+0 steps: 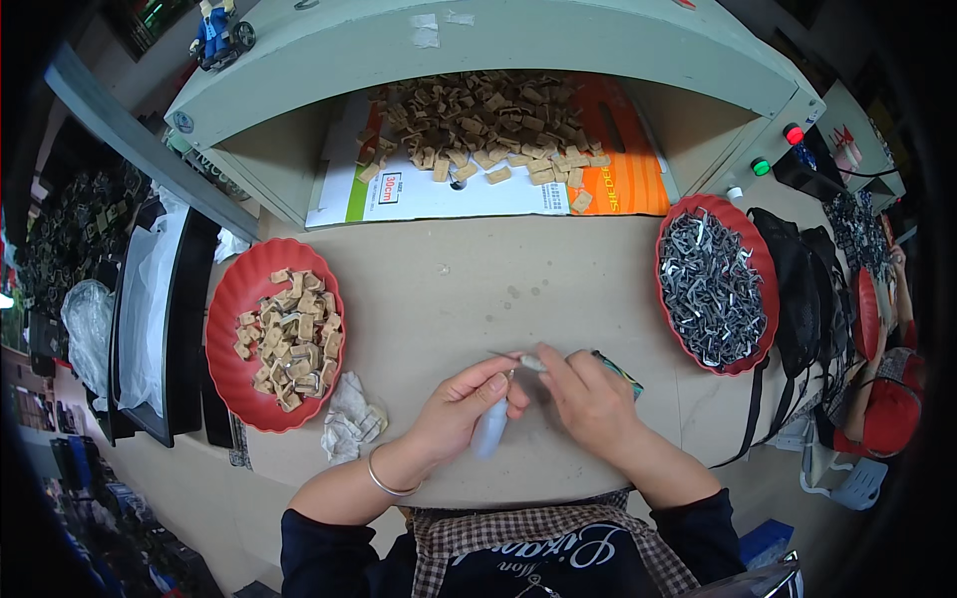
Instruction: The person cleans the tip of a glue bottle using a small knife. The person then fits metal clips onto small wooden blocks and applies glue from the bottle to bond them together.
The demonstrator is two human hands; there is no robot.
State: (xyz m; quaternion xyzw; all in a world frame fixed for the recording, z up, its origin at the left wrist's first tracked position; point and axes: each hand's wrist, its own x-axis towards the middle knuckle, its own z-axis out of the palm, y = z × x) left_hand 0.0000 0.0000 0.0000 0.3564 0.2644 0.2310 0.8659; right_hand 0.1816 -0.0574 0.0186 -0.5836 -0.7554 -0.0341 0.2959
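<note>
Two bare hands: left hand (459, 404) and right hand (598, 409), close together over the near part of the table (449, 299), fingertips almost meeting
Pale piece (533, 363): lay between the two sets of fingertips, on the right hand's side; small and blurred, long axis roughly crosswise, its right end a little nearer the body
Nearer hand: right, whose fingertips sat on the piece; left fingertips just beside its left end, contact impossible to tell
Blue-grey handle (489, 431): in the left hand, sloping from the fingertips toward the body and slightly left, so across the line of the pale piece
Left grip: thumb and fingers closed round the upper end of the handle
Right grip: fingers together and seemingly pinched on the pale piece, thumb mostly hidden
Thin dark sliver (495, 353): poked out leftward above the left fingertips; could not tell which thing it belonged to
Hand pose: left came in from lower left, thumb uppermost; right came in from lower right, back of hand up, fingers bent inward
Red bowls: left bowl (237, 384) held tan pieces (299, 329), right bowl (766, 269) held dark metal hooks (710, 289)
Crumpled tissue (351, 419): just beside the left bowl, well apart from the fingertips
</note>
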